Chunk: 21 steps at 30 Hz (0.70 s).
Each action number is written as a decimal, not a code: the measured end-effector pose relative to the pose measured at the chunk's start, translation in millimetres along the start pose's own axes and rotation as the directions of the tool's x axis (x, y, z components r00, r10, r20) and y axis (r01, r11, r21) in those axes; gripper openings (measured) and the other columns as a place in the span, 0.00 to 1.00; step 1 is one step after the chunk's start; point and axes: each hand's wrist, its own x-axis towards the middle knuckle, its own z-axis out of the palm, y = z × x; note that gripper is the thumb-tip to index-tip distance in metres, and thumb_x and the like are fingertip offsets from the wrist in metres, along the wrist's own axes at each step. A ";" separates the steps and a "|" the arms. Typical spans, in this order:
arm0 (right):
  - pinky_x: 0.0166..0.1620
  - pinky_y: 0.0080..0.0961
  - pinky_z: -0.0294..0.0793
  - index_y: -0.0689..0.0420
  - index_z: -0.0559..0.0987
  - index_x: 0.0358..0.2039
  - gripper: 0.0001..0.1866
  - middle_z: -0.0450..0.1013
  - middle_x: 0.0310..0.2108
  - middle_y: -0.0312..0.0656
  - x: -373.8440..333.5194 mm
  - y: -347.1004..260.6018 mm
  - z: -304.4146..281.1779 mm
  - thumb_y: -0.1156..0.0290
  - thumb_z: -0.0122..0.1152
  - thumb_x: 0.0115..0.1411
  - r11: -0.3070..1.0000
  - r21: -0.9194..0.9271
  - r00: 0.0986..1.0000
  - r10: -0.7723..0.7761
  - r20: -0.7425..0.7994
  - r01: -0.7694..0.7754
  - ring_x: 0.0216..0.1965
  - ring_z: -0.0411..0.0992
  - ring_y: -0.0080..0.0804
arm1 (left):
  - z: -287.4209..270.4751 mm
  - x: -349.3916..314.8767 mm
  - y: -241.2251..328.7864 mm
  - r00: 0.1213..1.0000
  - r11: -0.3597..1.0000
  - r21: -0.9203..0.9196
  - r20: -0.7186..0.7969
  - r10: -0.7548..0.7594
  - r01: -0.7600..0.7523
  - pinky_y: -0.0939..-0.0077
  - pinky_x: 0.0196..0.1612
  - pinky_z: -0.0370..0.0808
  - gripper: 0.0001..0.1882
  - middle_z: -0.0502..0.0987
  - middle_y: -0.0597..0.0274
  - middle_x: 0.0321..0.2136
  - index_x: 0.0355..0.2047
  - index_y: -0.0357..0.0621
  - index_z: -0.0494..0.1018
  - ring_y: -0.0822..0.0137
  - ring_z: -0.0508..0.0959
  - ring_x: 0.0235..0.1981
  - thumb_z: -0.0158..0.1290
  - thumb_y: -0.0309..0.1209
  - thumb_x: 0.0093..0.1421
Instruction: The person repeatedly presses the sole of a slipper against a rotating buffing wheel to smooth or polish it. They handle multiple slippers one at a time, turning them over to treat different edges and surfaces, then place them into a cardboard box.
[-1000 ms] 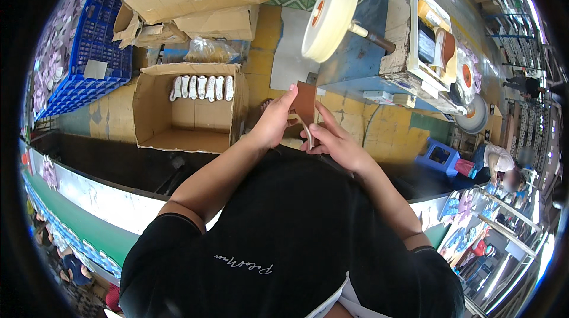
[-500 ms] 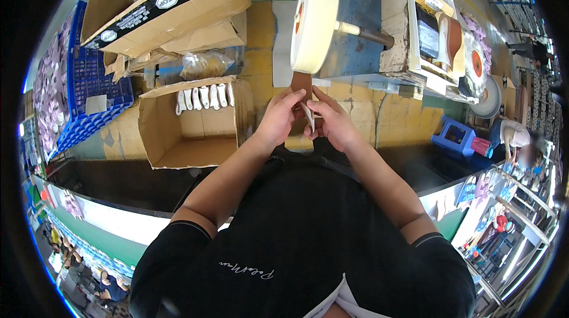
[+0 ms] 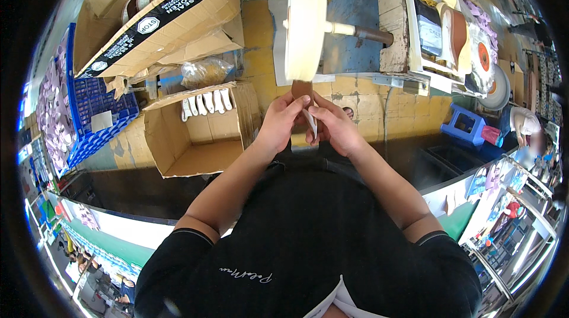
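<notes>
Between both hands is a shoe sole, brown on its face and whitish along its edge. Its far end meets the lower rim of a cream-white buffing wheel. My left hand grips the sole from the left, thumb on top near the wheel. From the right, my right hand pinches it with thumb and fingers, closer to my body. The fingers partly cover the sole's middle. A metal shaft carries the wheel from a machine at the right.
An open carton with several white-and-brown soles stands left of my hands. Behind it is a larger carton holding more soles. A blue crate sits far left. On the right are a white tray and a blue stool.
The view has turned slightly, so the cartons and the wheel sit a little differently in it. Both hands keep hold of the sole at the wheel's lower rim.
</notes>
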 end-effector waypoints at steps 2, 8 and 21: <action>0.30 0.27 0.83 0.52 0.70 0.73 0.32 0.79 0.40 0.37 2.7 -1.8 0.8 0.51 0.64 0.76 1.000 0.027 1.000 0.011 0.004 -0.011 0.27 0.82 0.30 | -0.9 6.1 -0.6 1.000 1.000 0.007 -0.006 -0.005 0.005 0.63 0.41 0.83 0.16 0.84 0.59 0.37 0.48 0.39 0.79 0.65 0.85 0.36 0.60 0.42 0.77; 0.31 0.25 0.83 0.52 0.72 0.70 0.28 0.79 0.41 0.38 1.0 -9.9 10.6 0.52 0.62 0.77 1.000 -0.021 1.000 0.016 -0.023 -0.016 0.28 0.81 0.29 | -1.2 8.4 4.7 0.996 0.997 0.011 -0.053 -0.073 0.074 0.64 0.42 0.82 0.15 0.85 0.61 0.40 0.49 0.40 0.80 0.67 0.85 0.37 0.58 0.40 0.77; 0.33 0.25 0.81 0.54 0.70 0.73 0.31 0.81 0.46 0.40 -10.1 -13.2 11.8 0.50 0.60 0.78 0.997 -0.062 0.995 0.033 -0.089 -0.039 0.30 0.81 0.28 | 2.3 10.8 10.3 0.989 0.988 0.034 -0.013 -0.150 0.151 0.66 0.38 0.79 0.16 0.83 0.62 0.36 0.48 0.41 0.79 0.67 0.84 0.36 0.65 0.41 0.73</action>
